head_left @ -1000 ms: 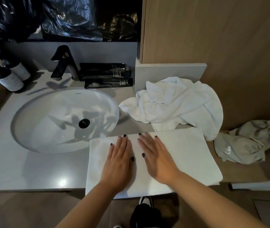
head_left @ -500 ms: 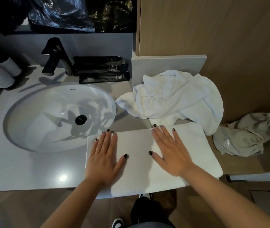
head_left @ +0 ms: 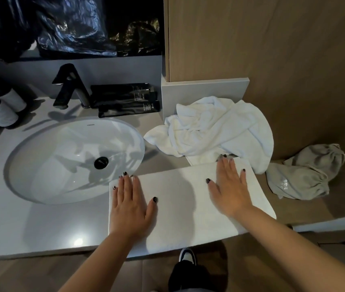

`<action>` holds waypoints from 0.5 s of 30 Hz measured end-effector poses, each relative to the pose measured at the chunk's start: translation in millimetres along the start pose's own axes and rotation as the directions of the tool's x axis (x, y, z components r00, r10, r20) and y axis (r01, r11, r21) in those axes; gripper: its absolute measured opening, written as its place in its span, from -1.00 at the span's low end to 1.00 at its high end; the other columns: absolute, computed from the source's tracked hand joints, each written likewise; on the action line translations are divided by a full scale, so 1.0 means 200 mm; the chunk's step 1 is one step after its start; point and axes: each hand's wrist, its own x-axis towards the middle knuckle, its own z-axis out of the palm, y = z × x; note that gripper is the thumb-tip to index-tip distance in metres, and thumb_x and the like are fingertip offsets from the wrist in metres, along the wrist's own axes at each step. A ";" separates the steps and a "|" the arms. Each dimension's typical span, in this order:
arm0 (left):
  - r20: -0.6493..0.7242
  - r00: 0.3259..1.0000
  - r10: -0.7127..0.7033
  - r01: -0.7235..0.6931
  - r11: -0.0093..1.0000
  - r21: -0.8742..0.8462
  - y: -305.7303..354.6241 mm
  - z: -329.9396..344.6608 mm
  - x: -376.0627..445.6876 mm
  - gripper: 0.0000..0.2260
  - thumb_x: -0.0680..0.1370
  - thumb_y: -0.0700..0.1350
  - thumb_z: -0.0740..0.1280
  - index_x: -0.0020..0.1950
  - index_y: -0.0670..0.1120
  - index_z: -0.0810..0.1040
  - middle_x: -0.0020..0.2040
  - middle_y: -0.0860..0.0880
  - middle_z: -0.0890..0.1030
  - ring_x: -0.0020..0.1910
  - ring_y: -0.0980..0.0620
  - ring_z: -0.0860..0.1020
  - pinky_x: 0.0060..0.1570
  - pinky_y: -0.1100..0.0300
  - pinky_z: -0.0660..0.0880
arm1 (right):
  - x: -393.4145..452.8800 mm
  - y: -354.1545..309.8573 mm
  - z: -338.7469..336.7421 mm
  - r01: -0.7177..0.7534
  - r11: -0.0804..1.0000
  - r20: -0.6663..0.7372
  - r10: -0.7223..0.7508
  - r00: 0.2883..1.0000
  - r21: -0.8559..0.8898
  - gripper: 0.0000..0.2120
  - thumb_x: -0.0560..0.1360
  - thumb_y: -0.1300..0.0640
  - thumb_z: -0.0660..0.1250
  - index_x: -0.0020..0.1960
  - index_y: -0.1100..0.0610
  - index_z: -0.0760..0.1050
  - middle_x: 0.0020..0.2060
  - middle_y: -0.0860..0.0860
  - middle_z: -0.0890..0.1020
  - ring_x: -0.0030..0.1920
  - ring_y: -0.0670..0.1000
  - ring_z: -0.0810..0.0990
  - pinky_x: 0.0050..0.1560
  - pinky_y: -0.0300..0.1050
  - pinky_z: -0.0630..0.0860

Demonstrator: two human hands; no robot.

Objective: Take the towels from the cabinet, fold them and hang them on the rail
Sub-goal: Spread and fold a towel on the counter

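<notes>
Your left hand [head_left: 130, 204] and right hand [head_left: 231, 189] lay flat, fingers straight, gripping nothing, on the folded towel [head_left: 183, 204] right of the sink [head_left: 41, 165].

White folded towel [head_left: 184, 199], white crumpled towel [head_left: 215, 129], white sink [head_left: 66, 157], black faucet [head_left: 68, 85], grey-beige cloth [head_left: 306, 175].

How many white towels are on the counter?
2: a flat towel under both hands at the counter's front edge, and a crumpled towel behind it. More may hide inside.
</notes>
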 end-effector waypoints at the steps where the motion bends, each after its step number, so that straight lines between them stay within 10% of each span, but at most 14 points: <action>1: 0.007 1.000 0.006 -0.006 1.000 -0.018 0.03 0.00 0.00 -0.23 0.54 0.29 -0.26 0.59 -0.17 -0.26 0.58 -0.19 -0.30 0.54 -0.12 -0.39 0.53 -0.05 -0.30 | -0.02 -0.08 0.01 0.059 0.998 -0.015 -0.059 0.998 0.035 -0.32 0.60 -0.15 -0.16 0.60 0.16 -0.24 0.59 0.04 -0.18 0.58 0.02 -0.26 0.54 0.10 -0.28; 6: 0.038 0.988 0.150 -0.149 0.989 -0.015 0.08 0.04 0.01 -0.29 0.55 0.32 -0.30 0.59 -0.03 -0.31 0.57 -0.08 -0.36 0.52 -0.01 -0.44 0.54 -0.05 -0.29 | -0.08 -0.36 0.16 0.337 0.936 0.042 -0.334 0.942 -0.100 -0.39 0.59 -0.11 -0.08 0.54 0.20 0.19 0.54 0.05 0.20 0.53 0.07 0.22 0.46 0.20 0.26; 10: -0.012 0.994 0.107 -0.106 0.994 0.037 -0.05 0.02 0.01 -0.31 0.56 0.38 -0.24 0.60 0.08 -0.29 0.58 -0.07 -0.34 0.53 -0.01 -0.41 0.54 -0.02 -0.29 | -0.05 -0.22 0.14 0.358 0.923 0.032 -0.357 0.933 -0.141 -0.32 0.61 -0.24 -0.15 0.62 0.08 -0.14 0.58 -0.05 -0.14 0.58 -0.03 -0.22 0.53 0.09 -0.22; 15: -0.014 0.997 0.080 -0.080 0.996 0.037 -0.11 0.00 0.00 -0.29 0.57 0.38 -0.22 0.60 0.02 -0.28 0.58 -0.09 -0.34 0.52 -0.01 -0.43 0.55 -0.05 -0.25 | -0.05 0.03 0.06 0.197 0.963 0.034 -0.195 0.980 -0.183 -0.27 0.53 -0.35 -0.31 0.57 -0.02 -0.39 0.55 -0.06 -0.34 0.54 -0.03 -0.39 0.53 0.11 -0.32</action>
